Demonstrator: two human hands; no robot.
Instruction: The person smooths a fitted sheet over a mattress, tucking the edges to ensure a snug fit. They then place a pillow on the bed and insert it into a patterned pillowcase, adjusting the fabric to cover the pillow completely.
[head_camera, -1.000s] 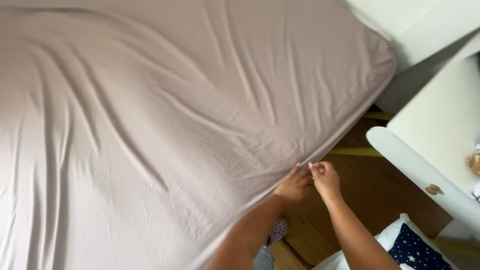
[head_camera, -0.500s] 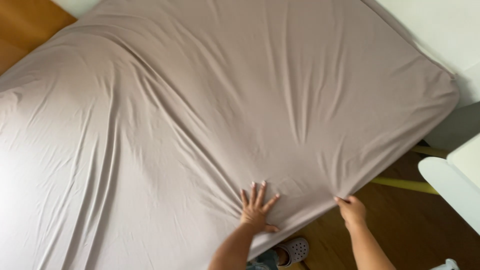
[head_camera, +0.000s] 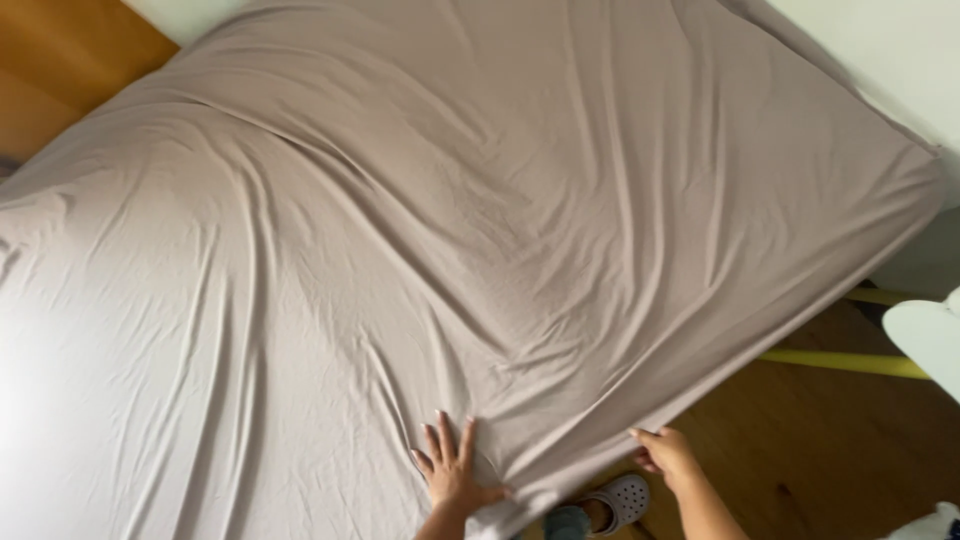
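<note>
Pressing hand: we see the left hand (head_camera: 452, 472) flat on the sheet (head_camera: 480, 230), fingers spread apart, palm down near the bed's lower edge.
Gripping hand: the right hand (head_camera: 665, 455) is closed on the sheet's hem where it hangs over the mattress side.
Hands together: we find them apart, with a stretch of taut hem between them.
Sheet: taupe, spread over the whole mattress, with creases fanning out from the left hand.
Floor: wooden boards (head_camera: 830, 450) to the right of the bed.
Foot: a grey clog (head_camera: 620, 497) just below the hem, between our two arms.
Pole: a yellow bar (head_camera: 845, 362) lying beside the bed.
</note>
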